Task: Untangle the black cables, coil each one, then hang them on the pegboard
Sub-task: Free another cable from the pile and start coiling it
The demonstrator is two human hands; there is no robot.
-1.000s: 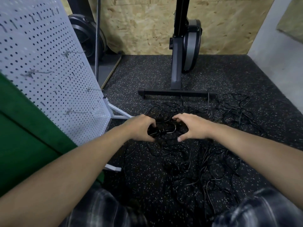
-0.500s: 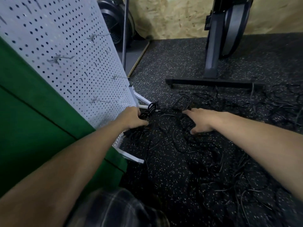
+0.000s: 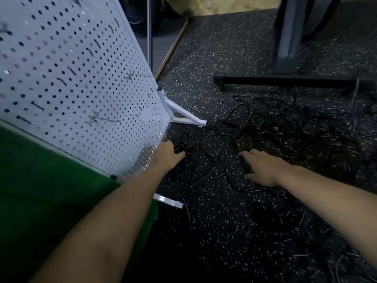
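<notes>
My left hand (image 3: pixel 168 153) grips a small coiled black cable (image 3: pixel 182 142) just right of the white pegboard's (image 3: pixel 81 88) lower edge. Metal hooks (image 3: pixel 102 119) stick out of the pegboard's face with nothing on them. My right hand (image 3: pixel 262 169) lies flat, fingers spread, on the speckled floor over loose black cable strands. A tangle of black cables (image 3: pixel 285 129) spreads across the floor ahead and to the right of that hand, with more strands (image 3: pixel 306 242) near the bottom right.
The pegboard stands on white metal feet (image 3: pixel 183 117), one foot (image 3: pixel 168 201) close to my left forearm. A green panel (image 3: pixel 51 190) fills the lower left. A black machine base bar (image 3: pixel 285 80) with a grey upright post (image 3: pixel 287 31) crosses the floor behind the cables.
My left hand carried the coiled cable left, from the pile's middle to the pegboard's lower edge. My right hand let go and flattened on the floor. The view swung left and closer.
</notes>
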